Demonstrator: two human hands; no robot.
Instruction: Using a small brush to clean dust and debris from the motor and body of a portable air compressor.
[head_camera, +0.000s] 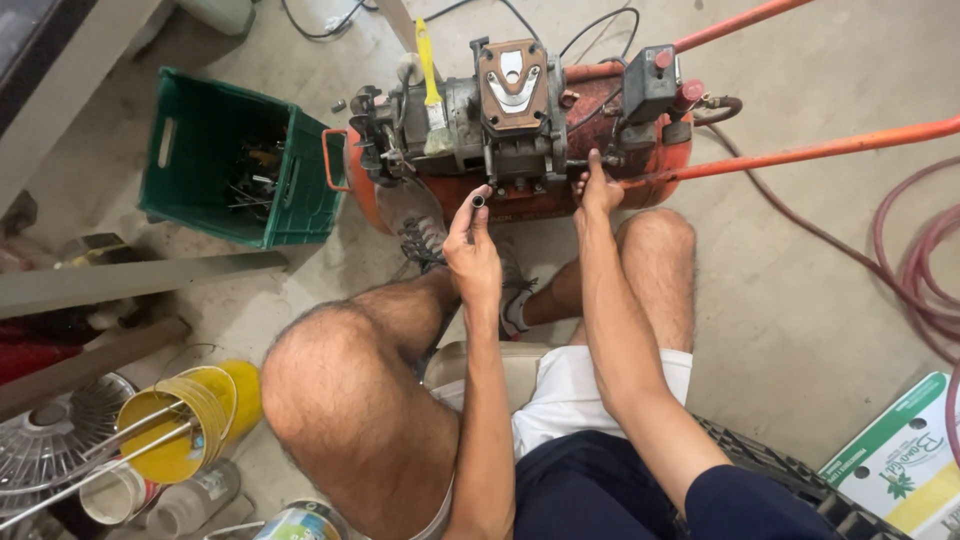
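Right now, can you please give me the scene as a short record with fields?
Setting: person seated over an orange air compressor on a concrete floor
Left hand: holds a small dark tube piece near the pump
Right hand: fingers on a fitting under the pump
On the compressor: a yellow-handled brush
Left of it: green crate with tools
Right: red hose

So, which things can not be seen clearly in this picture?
All in the head view:
- Right hand: its fingertips are hidden against the orange compressor, so what they grip is unclear.
- Left hand: holds a small dark tube, too small to identify.
- Green crate: contents dark and shadowed.
- Red hose: cut off by the right edge.
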